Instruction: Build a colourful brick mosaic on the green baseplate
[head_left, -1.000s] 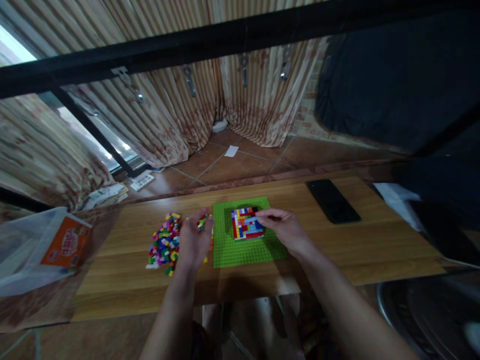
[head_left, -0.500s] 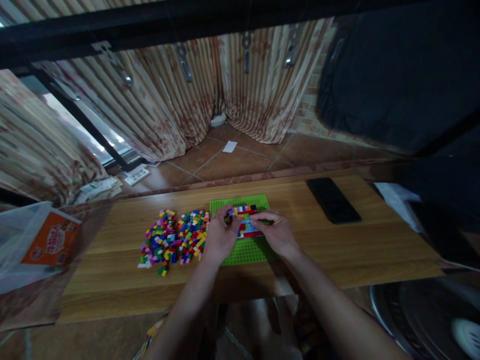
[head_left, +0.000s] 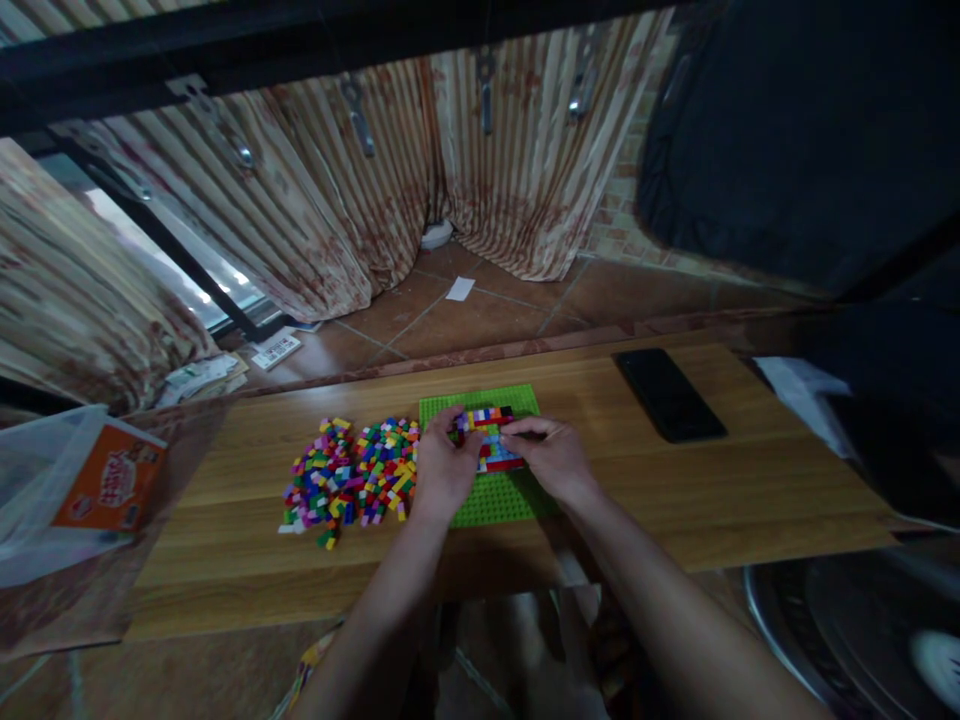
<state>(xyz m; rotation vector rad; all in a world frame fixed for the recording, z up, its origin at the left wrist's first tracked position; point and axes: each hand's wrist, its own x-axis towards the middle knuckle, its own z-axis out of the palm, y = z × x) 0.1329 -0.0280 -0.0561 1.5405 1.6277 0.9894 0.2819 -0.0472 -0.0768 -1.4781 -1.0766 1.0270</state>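
Note:
A green studded baseplate (head_left: 499,500) lies on the wooden table, with rows of small coloured bricks (head_left: 491,416) on its upper part. My left hand (head_left: 446,460) is at the left side of these bricks, its fingers curled and thumb pointing inward; what they hold is too small to name. From the right, my right hand (head_left: 551,455) reaches over the bricks with thumb and index finger pinched close together at the rows; anything between them is hidden. Two heaps of loose bricks, one farther left (head_left: 319,480) and one beside the baseplate (head_left: 386,465), lie left of my left hand.
A black phone (head_left: 667,395) lies on the right part of the wooden table (head_left: 247,570). A clear plastic tub with an orange label (head_left: 112,475) stands at the far left. White sheets (head_left: 802,395) are beyond the table's right end. Striped curtains hang behind.
The camera view has shifted slightly. Both hands stay over the brick rows, with only small finger movement at the right hand.

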